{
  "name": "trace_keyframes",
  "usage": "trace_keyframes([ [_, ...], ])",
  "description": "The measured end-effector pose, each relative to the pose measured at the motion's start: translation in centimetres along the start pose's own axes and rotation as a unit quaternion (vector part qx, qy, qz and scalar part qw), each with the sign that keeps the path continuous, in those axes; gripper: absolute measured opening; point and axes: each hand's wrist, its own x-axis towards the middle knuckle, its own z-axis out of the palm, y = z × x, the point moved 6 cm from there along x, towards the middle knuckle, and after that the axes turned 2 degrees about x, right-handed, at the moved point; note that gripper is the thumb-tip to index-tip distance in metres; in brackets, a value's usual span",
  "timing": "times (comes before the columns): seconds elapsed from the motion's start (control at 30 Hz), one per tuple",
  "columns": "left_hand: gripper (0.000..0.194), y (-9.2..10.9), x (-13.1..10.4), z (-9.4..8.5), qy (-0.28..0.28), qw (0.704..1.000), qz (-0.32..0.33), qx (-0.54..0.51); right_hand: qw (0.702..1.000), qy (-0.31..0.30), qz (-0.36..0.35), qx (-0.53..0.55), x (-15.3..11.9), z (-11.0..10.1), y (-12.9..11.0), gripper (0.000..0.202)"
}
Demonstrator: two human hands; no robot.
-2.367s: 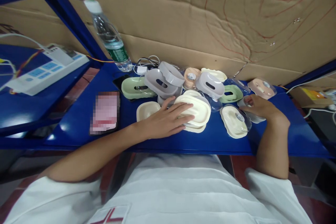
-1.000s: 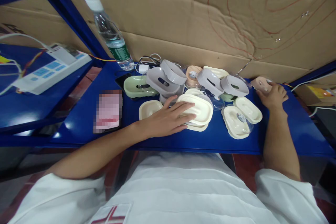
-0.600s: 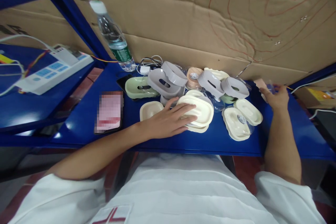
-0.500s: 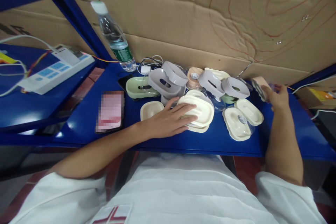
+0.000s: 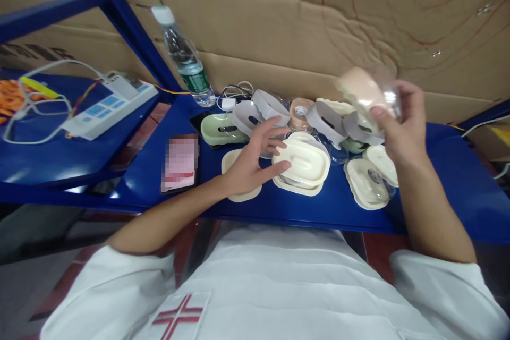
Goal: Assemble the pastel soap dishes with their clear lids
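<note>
Counter (image 5: 454,183) being edged by cardboard (image 5: 271,21) behind, peach dish (image 5: 360,90) being gripped by right hand (image 5: 407,127), left hand (image 5: 247,163) just being spread.

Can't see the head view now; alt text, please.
The right hand holds a blurred peach dish with clear plastic; the open left hand overlaps a cream stack, contact unclear. Grey dishes, a green dish and a bottle share the blue table.

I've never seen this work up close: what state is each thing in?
Peach rounded plastic dish: raised, held by right fingers.
Left fingers: spread apart.
Rounded cream plastic dishes, centre: stacked.
Clear cylindrical plastic bottle: capped, partly filled.
Black-edged rectangular phone: lying flat, screen blurred.
White rectangular plastic power strip: adapter attached.
</note>
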Motion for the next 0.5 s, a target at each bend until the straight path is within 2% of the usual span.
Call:
trace_keyframes([
  [0.07,0.093,-1.2,0.3,-0.1,0.002,0.998,-0.033,-0.059,0.991,-0.093,-0.078,0.054,-0.2,2.4,-5.9,0.062],
  [0.13,0.097,-1.7,0.6,-0.5,0.011,0.996,-0.045,-0.076,0.968,-0.182,-0.163,0.049,-0.8,4.4,-11.4,0.065],
  [0.2,0.096,-1.8,0.8,-1.0,0.032,0.996,-0.049,-0.069,0.939,-0.271,-0.21,0.027,-1.3,5.9,-15.0,0.065],
  [0.23,0.095,-1.7,0.8,-1.2,0.042,0.996,-0.05,-0.065,0.926,-0.307,-0.219,0.022,-1.3,6.4,-15.9,0.065],
  [0.27,0.094,-1.7,0.8,-1.3,0.05,0.995,-0.05,-0.065,0.917,-0.334,-0.218,0.022,-1.0,6.7,-16.3,0.064],
  [0.33,0.095,-1.6,0.8,-1.4,0.06,0.994,-0.05,-0.071,0.913,-0.352,-0.205,0.035,0.1,6.7,-15.6,0.064],
  [0.5,0.105,-2.1,0.8,-1.2,0.072,0.993,-0.066,-0.062,0.944,-0.291,-0.153,0.018,3.8,6.7,-9.2,0.064],
])
